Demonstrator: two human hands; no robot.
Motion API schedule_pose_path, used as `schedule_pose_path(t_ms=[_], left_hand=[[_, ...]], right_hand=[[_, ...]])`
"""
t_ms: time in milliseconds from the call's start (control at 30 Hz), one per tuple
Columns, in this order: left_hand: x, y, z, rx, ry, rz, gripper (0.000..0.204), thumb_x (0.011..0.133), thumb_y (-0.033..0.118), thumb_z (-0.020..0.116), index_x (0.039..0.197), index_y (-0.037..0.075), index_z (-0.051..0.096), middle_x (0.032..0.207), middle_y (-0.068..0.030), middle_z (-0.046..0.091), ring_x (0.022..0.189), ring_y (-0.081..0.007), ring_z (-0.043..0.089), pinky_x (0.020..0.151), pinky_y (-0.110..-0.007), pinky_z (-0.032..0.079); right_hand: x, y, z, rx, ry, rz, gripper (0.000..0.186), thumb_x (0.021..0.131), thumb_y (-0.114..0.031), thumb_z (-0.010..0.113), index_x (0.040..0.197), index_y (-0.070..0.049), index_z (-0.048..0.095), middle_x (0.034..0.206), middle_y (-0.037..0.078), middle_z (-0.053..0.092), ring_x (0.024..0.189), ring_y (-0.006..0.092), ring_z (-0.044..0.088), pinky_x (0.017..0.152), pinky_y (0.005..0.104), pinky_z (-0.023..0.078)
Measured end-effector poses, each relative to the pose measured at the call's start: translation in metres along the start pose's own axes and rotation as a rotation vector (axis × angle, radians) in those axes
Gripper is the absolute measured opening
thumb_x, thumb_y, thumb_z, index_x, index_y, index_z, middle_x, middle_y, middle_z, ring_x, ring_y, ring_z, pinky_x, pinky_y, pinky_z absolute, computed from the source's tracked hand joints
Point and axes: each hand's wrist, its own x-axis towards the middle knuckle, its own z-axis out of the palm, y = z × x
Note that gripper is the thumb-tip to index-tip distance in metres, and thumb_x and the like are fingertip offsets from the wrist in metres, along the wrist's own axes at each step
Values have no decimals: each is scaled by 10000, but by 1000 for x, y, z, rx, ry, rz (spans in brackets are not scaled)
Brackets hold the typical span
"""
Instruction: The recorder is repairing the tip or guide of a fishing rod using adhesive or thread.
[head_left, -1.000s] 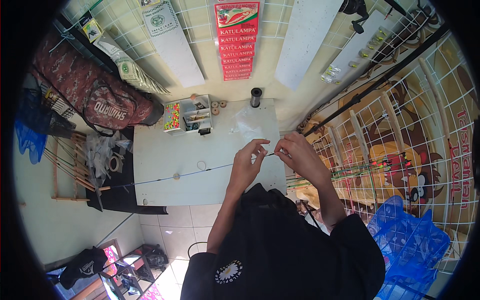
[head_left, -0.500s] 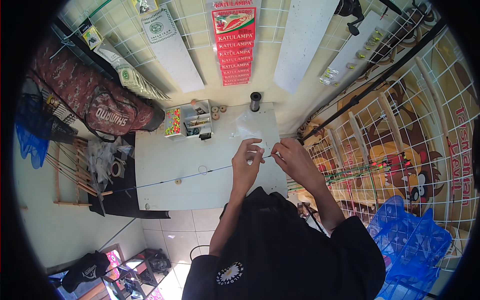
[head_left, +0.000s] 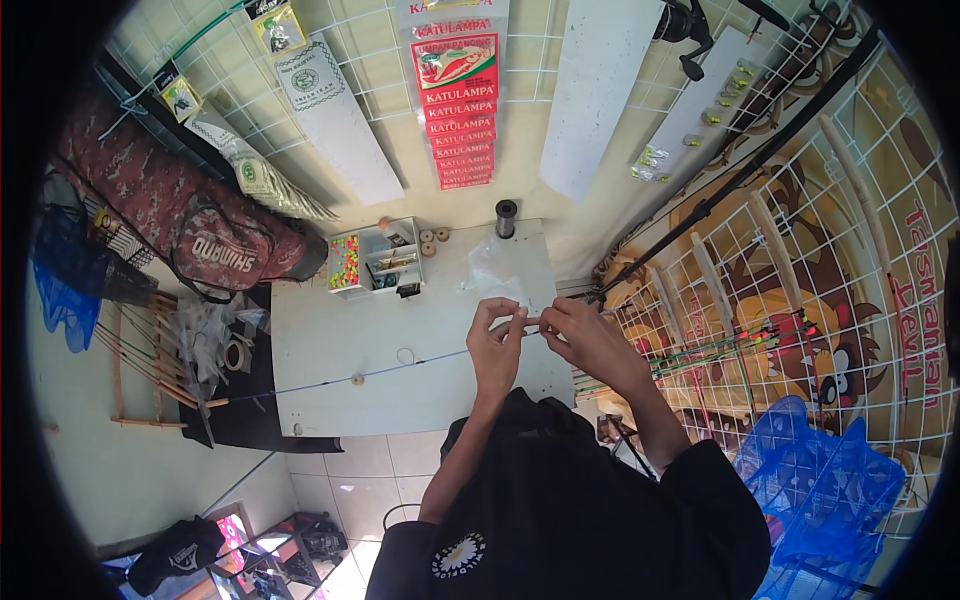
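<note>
A thin blue fishing rod [head_left: 432, 358] slants across the table from the left up to my hands. Its far-left end meets a short light wooden piece past the table's edge. My left hand [head_left: 494, 345] pinches the rod near its right end, the fingers curled over it. Close beside it, my right hand [head_left: 588, 338] is closed with thumb and fingertips at the rod's tip, almost touching the left fingertips. Anything finer between the fingertips is too small to make out. Just above the rod lies a small wire or thread loop [head_left: 405, 356].
On the white table [head_left: 330, 408] are a cork ring [head_left: 357, 380], a divided box [head_left: 346, 290] of bright beads, more cork rings [head_left: 428, 249], a dark spool [head_left: 507, 220] and clear plastic [head_left: 492, 262]. A wire rack [head_left: 690, 330] with rods stands at right; a camouflage bag [head_left: 225, 250] hangs left.
My right fingertips have come in closer to my left ones along the rod's end. The whole view has shifted slightly, with the table sitting lower now.
</note>
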Motion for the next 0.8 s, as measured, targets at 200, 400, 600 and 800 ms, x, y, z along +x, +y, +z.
schedule_pose_path(t_ms=[200,400,600,800], left_hand=[[-4,-5,2,64,-63,0,115,918,19,594,1000,-43,542,968,-87,578,793,-155,667,639,-243,541],[-7,6,4,58,-93,-28,103,924,4,577,1004,-48,538,956,-91,587,775,-172,679,649,-253,549],[-8,-1,0,38,-139,-1,123,924,17,582,1020,-32,522,961,-90,571,782,-180,676,681,-260,516],[-8,0,-2,82,-164,39,94,936,22,565,1011,-32,551,951,-97,598,765,-168,674,672,-255,541]], right_hand=[[6,3,-9,21,4,-107,121,831,-119,674,919,-51,625,869,85,579,789,283,608,684,396,492],[15,24,-9,230,-49,-60,171,801,-131,706,914,-28,627,829,97,593,771,282,601,698,377,473],[21,39,-3,217,-51,-144,158,786,-137,732,908,-53,677,764,77,587,715,228,584,644,340,446],[22,48,3,268,-128,-139,144,802,-157,720,886,-50,673,784,69,616,740,215,604,682,335,459]])
